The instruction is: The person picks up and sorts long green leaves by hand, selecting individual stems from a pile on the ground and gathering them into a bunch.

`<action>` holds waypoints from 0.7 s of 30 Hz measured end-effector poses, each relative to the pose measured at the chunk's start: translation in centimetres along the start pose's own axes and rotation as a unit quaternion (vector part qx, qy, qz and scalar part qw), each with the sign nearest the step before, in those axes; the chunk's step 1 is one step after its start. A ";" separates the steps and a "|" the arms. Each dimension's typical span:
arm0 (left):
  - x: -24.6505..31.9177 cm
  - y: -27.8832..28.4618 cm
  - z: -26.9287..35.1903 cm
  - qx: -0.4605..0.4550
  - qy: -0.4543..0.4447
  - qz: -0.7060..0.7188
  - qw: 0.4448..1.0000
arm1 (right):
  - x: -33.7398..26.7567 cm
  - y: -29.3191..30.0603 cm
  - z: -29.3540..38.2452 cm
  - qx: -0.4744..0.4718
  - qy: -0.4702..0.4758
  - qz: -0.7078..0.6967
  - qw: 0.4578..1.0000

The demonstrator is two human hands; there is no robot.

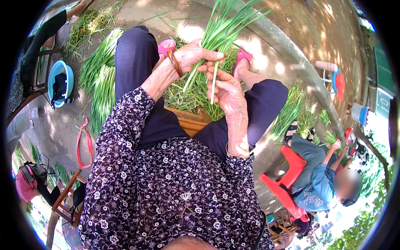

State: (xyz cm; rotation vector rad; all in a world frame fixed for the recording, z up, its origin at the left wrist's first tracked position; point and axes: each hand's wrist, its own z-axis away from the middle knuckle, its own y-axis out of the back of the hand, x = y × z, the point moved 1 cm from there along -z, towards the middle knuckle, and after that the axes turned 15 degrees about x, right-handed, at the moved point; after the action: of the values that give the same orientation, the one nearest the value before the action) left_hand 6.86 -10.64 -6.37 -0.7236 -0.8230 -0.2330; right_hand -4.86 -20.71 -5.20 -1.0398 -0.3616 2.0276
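A small bunch of long green leafy stalks, like garlic chives (220,29), is held by my left hand (197,56), with the thumb across it and the pale stem ends pointing down towards me. My right hand (229,90) is just below and to the right, its fingertips closed on one pale stem (214,82) beside the bunch. Both hands are close together over a heap of loose green leaves and trimmings (184,97) on the ground between my feet. Neat piles of the same stalks (104,93) lie left of my knee.
A blue basin (71,78) holding a dark item and a pink strap loop (78,147) are at left. Under me is a wooden stool (190,125). At right, a co-worker (315,187) sits on a red plastic chair (293,167) near more stalks (289,109). A concrete kerb (300,56) curves past.
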 end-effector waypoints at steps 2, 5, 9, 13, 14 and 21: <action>0.0 0.0 -0.1 -0.011 -0.004 0.005 1.000 | -0.3 -0.4 0.1 -0.005 -0.022 -0.026 0.999; 0.0 -0.1 0.0 -0.018 -0.003 -0.009 1.000 | -0.1 -0.1 0.0 0.001 -0.021 -0.023 1.000; 0.0 -0.2 0.0 -0.036 -0.024 -0.029 0.999 | 0.6 0.7 -0.5 0.018 -0.006 -0.001 1.000; 0.0 -0.4 0.0 -0.034 -0.026 -0.036 0.998 | 1.1 1.3 -0.9 -0.021 -0.032 -0.055 0.998; 0.0 -0.4 0.0 -0.032 -0.025 -0.035 0.999 | 1.2 1.1 -0.8 -0.021 -0.027 -0.063 0.997; 0.4 -0.2 0.3 -0.018 -0.027 -0.028 0.999 | 0.7 -0.3 0.1 -0.018 0.019 -0.017 1.000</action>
State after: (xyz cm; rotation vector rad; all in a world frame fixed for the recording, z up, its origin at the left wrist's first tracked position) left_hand 6.88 -10.58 -5.86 -0.7442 -0.8929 -0.2804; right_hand -4.98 -20.00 -5.35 -1.0865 -0.3931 1.9753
